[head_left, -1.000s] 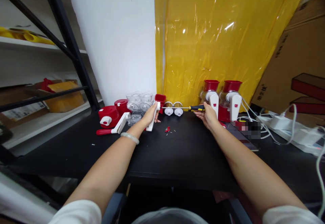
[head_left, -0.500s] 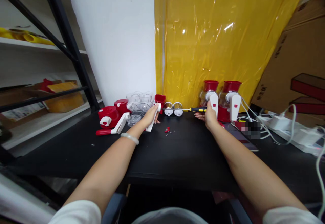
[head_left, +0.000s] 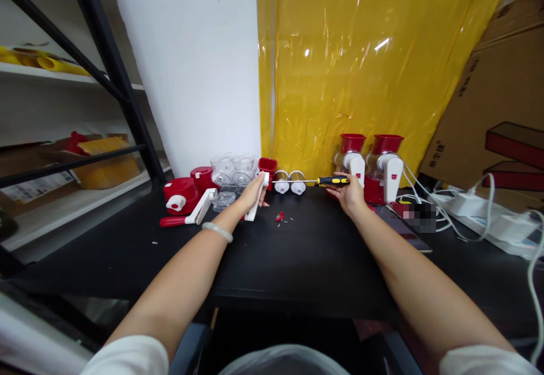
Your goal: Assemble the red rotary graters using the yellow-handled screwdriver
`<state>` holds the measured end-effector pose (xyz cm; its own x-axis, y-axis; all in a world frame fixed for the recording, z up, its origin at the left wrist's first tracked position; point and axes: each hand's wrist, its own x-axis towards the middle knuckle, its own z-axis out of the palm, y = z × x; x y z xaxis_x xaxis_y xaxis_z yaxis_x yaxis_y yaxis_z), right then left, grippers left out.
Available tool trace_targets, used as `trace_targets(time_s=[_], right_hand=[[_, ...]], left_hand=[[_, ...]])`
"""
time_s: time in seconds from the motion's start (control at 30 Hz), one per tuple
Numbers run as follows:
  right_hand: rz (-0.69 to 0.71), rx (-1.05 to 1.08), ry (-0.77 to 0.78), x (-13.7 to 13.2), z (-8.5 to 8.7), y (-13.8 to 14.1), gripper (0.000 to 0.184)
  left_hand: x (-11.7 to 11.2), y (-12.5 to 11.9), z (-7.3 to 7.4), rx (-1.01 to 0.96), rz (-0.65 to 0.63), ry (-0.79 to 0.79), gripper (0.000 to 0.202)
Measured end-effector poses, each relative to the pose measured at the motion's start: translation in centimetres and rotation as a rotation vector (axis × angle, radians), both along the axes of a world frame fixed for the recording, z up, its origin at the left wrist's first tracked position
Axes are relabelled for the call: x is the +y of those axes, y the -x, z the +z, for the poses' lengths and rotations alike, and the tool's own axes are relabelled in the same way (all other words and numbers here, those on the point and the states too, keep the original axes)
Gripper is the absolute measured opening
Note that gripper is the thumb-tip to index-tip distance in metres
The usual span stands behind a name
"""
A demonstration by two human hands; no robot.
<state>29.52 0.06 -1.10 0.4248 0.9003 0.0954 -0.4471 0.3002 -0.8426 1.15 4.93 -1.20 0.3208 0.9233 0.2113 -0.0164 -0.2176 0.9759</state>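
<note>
My left hand point(head_left: 252, 195) is closed around a white crank handle point(head_left: 252, 212), whose lower end sticks out beneath the palm. A screwdriver point(head_left: 332, 181) with a yellow and black grip lies level, its thin shaft running left to the top of the crank handle; the exact tip contact is too small to tell. My right hand point(head_left: 351, 196) grips the screwdriver by its handle end, thumb on top. Below the shaft, a small red piece point(head_left: 279, 216) and several tiny screws point(head_left: 285, 222) lie on the black table point(head_left: 293, 267).
Red grinder bases point(head_left: 182, 194), a loose red-handled crank point(head_left: 199, 211) and clear plastic parts point(head_left: 233, 172) stand left. Behind the shaft sit two drum cutters point(head_left: 297, 182) and a red hopper point(head_left: 267, 165). Assembled grinders point(head_left: 385, 168), a tablet point(head_left: 408, 233) and a power strip point(head_left: 505, 233) are right.
My right hand has shifted its grip: the thumb now lies over the screwdriver's handle and the wrist has turned slightly. My left hand and the crank handle have stayed almost still.
</note>
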Motion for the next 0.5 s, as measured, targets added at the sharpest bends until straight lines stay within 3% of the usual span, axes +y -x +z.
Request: trace_targets(time_s=[0.17, 0.5], right_hand=[[-0.026, -0.024, 0.003, 0.49, -0.45, -0.26, 0.017], [0.024, -0.155, -0.009, 0.11, -0.55, -0.02, 0.021]], left_hand=[[-0.15, 0.06, 0.07, -0.012, -0.013, 0.005, 0.063], [0.05, 0.32, 0.36, -0.077, 0.005, 0.001, 0.063]])
